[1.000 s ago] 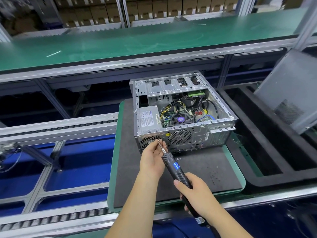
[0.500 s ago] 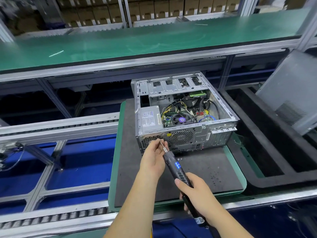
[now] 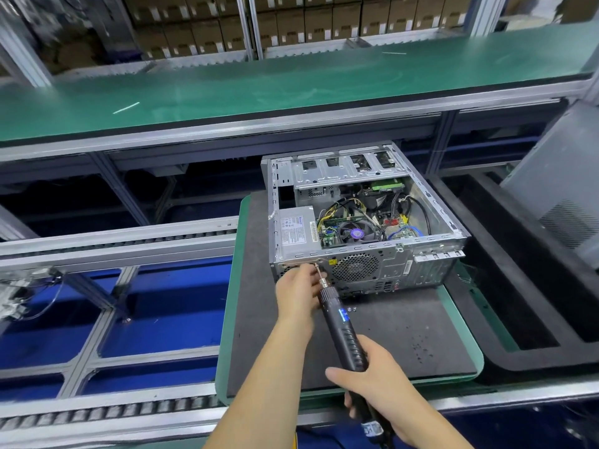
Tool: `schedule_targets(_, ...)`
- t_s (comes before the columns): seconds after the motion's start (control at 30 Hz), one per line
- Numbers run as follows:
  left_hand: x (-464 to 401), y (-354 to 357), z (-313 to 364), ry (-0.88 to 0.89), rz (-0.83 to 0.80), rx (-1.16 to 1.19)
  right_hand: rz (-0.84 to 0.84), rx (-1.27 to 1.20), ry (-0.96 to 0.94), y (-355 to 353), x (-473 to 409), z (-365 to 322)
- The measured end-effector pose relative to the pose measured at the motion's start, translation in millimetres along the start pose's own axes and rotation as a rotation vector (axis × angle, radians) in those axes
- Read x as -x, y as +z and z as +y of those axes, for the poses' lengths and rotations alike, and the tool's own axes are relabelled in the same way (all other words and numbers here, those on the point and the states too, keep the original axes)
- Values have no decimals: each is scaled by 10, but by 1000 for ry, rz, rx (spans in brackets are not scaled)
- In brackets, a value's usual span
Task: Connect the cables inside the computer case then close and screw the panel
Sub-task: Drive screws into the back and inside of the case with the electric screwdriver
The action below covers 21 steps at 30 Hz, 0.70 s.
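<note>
An open grey computer case lies on its side on a black mat, its rear panel facing me, with cables, a fan and the power supply exposed on top. My right hand grips a black electric screwdriver whose bit reaches the upper left of the rear panel. My left hand pinches the bit near its tip, right at the case. A grey side panel leans at the right, off the case.
The mat sits on a green-edged pallet on a roller conveyor. A few small screws lie on the mat by the case. A black foam tray is to the right. A green bench runs behind.
The screwdriver tip and my left hand have moved slightly up to the rear panel's top left edge. The view has shifted a little; the case has not moved.
</note>
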<state>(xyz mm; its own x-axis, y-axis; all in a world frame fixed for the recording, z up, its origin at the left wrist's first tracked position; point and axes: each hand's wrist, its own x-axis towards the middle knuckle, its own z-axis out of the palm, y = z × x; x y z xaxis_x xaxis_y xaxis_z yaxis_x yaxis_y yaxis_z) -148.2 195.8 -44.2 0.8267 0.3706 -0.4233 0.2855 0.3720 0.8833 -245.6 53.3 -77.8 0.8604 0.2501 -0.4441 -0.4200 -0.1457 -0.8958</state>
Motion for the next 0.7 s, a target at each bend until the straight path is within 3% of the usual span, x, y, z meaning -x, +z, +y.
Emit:
schedule_targets(0.1,46,-166,156,626,230,-794,-2,-46,-4,-2,18,2)
schedule_targets(0.2,-198,-173,535,929,122,-996,-4,-62,-17,7,42,9)
schedule_targets(0.4,-937,-8,970,704,-312,-1551,38,-23,-41,65,42,-59)
schedule_targets(0.47,-1033,-27,817,639,-322,-1611,42,-11,-33,79,43,-60)
schedule_targets(0.7,-1088,-54,701,670,-247,-1517,60,6,-13,75,55,-56)
